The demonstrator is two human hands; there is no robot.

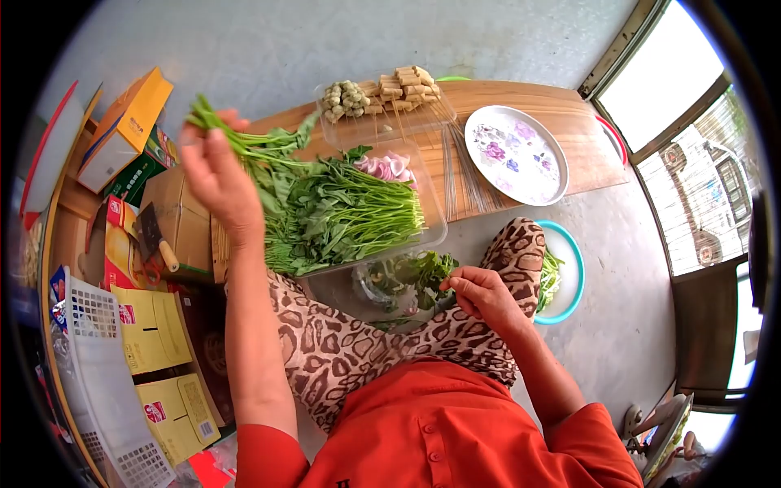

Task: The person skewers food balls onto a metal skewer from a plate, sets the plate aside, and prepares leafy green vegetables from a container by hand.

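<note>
Greens (244, 142) are pinched in the left hand (215, 175), lifted just above the big pile (342, 215) in the tray (435, 224). The right hand (480, 297) is closed on a small stem over a bag (390, 281) of scraps. Sorting looks midway; next, pick bad leaves off gently.

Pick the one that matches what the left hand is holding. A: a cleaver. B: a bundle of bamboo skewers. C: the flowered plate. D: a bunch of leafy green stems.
D: the left hand is raised and closed on a bunch of leafy green stems, above the clear tray piled with the same greens; the flowered plate lies untouched on the wooden board.
</note>
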